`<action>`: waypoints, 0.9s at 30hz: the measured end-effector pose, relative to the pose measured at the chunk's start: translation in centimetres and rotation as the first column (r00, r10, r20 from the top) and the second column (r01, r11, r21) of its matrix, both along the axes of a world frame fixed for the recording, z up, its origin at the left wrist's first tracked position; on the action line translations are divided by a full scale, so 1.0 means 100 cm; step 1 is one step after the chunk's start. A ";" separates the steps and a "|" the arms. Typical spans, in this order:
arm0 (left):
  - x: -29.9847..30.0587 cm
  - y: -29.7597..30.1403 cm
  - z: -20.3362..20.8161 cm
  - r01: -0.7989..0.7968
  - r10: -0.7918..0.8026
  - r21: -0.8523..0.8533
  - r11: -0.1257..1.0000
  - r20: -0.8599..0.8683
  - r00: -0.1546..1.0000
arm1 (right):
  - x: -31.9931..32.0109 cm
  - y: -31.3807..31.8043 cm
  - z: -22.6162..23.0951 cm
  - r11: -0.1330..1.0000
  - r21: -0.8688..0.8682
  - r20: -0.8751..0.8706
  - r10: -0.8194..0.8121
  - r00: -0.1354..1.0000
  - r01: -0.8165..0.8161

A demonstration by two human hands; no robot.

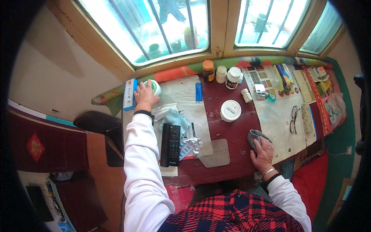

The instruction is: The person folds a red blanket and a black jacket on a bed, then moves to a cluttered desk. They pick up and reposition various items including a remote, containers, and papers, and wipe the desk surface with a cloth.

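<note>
At the far left of the table, my left hand (144, 96) is curled over the side of a round white tub with a green-edged lid (156, 88). A blue and white box (130, 94) stands close beside those fingers. On the right, my right hand (263, 154) presses a bunched grey cloth (254, 136) against the dark red tabletop, near the edge of a paper sheet. Between my arms lie a black remote control (170, 145), a pale blue cloth (174, 120) and blister packs of pills (186, 149).
A white round tub (230, 111) sits mid-table. Behind it stand a brown bottle with an orange cap (208, 71) and several white bottles. Eyeglasses (294, 120) lie on the paper at right, a mesh swatter head (215, 153) near the front edge. A dark chair (98, 121) stands left.
</note>
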State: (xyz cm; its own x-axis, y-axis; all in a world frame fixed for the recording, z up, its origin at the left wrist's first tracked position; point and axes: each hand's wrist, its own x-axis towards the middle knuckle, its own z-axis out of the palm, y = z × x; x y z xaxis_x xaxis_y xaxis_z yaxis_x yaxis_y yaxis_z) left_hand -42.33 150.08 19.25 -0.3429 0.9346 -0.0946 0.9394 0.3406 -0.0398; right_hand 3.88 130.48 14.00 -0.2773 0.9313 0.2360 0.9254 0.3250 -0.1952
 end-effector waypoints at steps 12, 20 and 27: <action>0.132 0.076 -0.008 0.345 -0.553 0.513 0.786 0.334 0.764 | 0.002 0.001 -0.003 1.000 0.016 0.000 0.007 1.000 -0.007; 0.173 0.085 -0.004 0.398 -0.508 0.337 0.853 0.367 0.779 | 0.000 0.001 0.000 1.000 -0.010 -0.011 0.019 1.000 -0.019; 0.068 0.049 0.026 0.378 -0.475 0.438 0.815 0.134 0.870 | 0.002 0.000 -0.002 1.000 -0.007 -0.021 0.021 1.000 -0.021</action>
State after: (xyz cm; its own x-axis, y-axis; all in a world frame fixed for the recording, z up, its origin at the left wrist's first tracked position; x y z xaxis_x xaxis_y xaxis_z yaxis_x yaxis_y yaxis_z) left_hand -35.55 154.97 21.88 0.0850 0.9564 0.2796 0.9582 -0.1554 0.2402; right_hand 4.12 130.48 13.81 -0.2919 0.9271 0.2353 0.9141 0.3428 -0.2165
